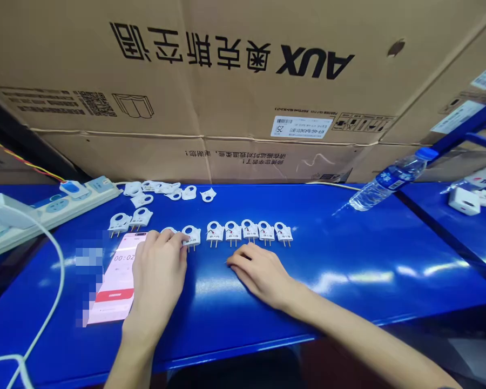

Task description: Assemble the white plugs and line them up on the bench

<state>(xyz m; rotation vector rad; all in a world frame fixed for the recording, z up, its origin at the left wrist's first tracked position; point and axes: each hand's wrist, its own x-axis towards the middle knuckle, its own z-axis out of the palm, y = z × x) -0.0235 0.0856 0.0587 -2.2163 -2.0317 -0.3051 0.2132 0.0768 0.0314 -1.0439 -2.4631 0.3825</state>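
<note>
My left hand [159,270] lies palm down on the blue table [348,259], its fingertips on a white plug part [191,236] with two brass pins. Another such part [169,231] is half hidden under the fingers. My right hand [259,270] rests on the table just below a row of several white plug parts [250,231], fingers curled loosely, touching none of them. Two more parts [130,220] sit left of my left hand. A loose heap of white shells [166,190] lies further back.
A phone [115,278] showing a timer lies under my left wrist. A white power strip [60,208] with a cable runs along the left. A water bottle [389,181] lies at the right. Large cardboard boxes [243,81] wall off the back.
</note>
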